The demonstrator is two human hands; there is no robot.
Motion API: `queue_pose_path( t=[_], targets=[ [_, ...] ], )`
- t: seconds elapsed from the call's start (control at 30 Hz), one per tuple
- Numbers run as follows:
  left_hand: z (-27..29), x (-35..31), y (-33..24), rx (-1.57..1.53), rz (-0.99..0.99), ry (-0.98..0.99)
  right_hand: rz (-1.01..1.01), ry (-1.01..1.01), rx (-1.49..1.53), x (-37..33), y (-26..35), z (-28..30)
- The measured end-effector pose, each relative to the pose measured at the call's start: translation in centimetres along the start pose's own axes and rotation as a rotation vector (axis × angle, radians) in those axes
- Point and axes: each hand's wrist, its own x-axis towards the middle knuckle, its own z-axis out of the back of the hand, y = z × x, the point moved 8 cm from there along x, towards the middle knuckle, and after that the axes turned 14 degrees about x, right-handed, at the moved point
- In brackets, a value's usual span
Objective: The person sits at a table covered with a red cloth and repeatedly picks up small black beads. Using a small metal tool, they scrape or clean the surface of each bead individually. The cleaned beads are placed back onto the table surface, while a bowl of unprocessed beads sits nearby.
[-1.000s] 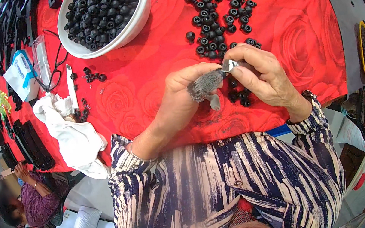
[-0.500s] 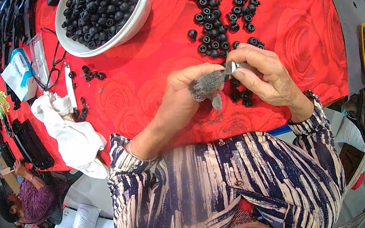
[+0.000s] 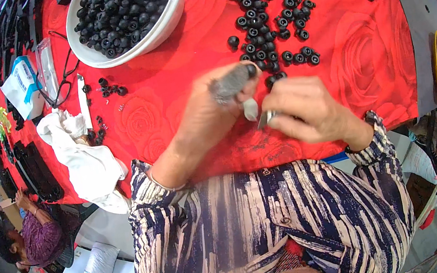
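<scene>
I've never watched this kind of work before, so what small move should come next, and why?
Probably bring the shiny metal piece to the small black piece: the right hand pinches the metal nearer the body, apart from it, while the left hand seems to hold the black piece with its end facing out. Blur hides finer detail.

A workshop, to judge by black parts point(image 3: 255, 33) filling 1 white bowl point(image 3: 172, 24) and a co-worker point(image 3: 46, 239).

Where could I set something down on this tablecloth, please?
Bare red tablecloth lies between the white bowl and the central black caps, and right of the right hand. The left end is crowded: blue-and-white packet, white cloth, black strips.
</scene>
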Motion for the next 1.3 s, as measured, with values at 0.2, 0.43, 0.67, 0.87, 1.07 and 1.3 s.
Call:
queue_pose_path(
  t=[0.2,0.43,0.67,0.87,1.07,1.3],
  targets=[
    [0.0,-0.5,0.0,0.051,0.018,-0.001,-0.078,-0.300,0.134,-0.3,0.0,4.0],
    [-1.2,-0.8,3.1,0.035,0.163,0.076,0.158,-0.321,-0.145,-0.5,1.5,2.6],
    [-0.7,-0.3,3.8,0.052,0.176,0.072,0.340,-0.313,-0.361,-0.9,3.3,1.9],
    [-1.4,-0.4,3.1,-0.019,0.219,0.070,0.391,-0.388,-0.375,-1.0,3.2,2.0],
    [-0.5,-0.6,3.4,0.002,0.128,-0.017,0.403,-0.328,-0.430,-1.2,3.3,1.3],
    [-0.8,-0.6,2.4,0.103,0.054,0.003,0.350,-0.350,-0.364,-1.3,2.6,1.6]
  ],
)
